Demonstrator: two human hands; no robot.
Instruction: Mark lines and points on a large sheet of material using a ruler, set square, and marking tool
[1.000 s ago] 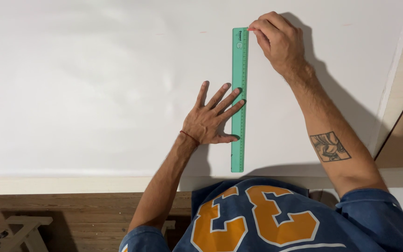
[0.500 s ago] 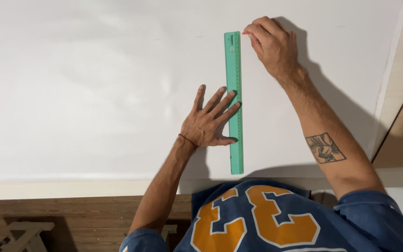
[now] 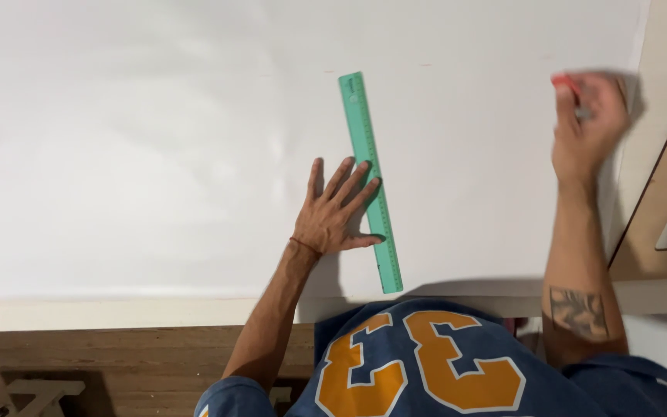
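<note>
Pulling away: right hand [image 3: 587, 127] has left the ruler's top end and swung toward 2 o'clock, blurred, curled on a small red-tipped object [image 3: 564, 80] | head view: left hand [image 3: 339, 210] open, fingers spread, pinning green ruler [image 3: 370, 181], now tilted toward 11 o'clock, mid-sheet | marking appears paused | count: one ruler, one white sheet [image 3: 156, 139], one desk [image 3: 55, 313], two hands.

My ruler [image 3: 370, 181] is mint green on a plain white sheet [image 3: 133, 139]; my shirt [image 3: 426, 363] at the bottom of the frame is blue with orange, white-edged numerals, and something red-pink [image 3: 565, 82] shows at the upper right, above pale brown wood [image 3: 117, 347] lower left
</note>
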